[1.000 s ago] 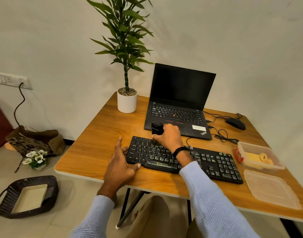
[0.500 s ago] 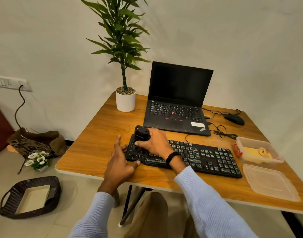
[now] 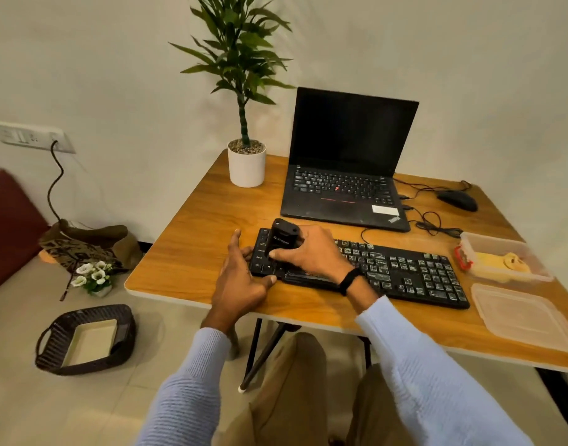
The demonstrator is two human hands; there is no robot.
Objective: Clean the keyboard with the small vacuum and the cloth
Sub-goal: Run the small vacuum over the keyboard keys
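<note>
A black keyboard [image 3: 404, 272] with dusty, whitish keys lies across the front of the wooden table [image 3: 186, 252]. My right hand [image 3: 308, 249] grips a small black vacuum [image 3: 281, 238], held upright on the keys at the keyboard's left end. My left hand [image 3: 240, 278] rests at the keyboard's left edge, its thumb on the front corner and its fingers along the side. A yellow cloth [image 3: 498, 263] sits in a clear plastic box [image 3: 469, 249] to the right of the keyboard.
An open black laptop [image 3: 347, 175] stands behind the keyboard, with a potted plant [image 3: 246, 162] to its left and a mouse [image 3: 457, 199] with cables to its right. The box's lid [image 3: 523, 317] lies at the front right. A dark basket [image 3: 83, 339] sits on the floor.
My right hand has carried the vacuum leftward along the keyboard, from the upper middle keys to the left end. My left hand has stayed at the left edge.
</note>
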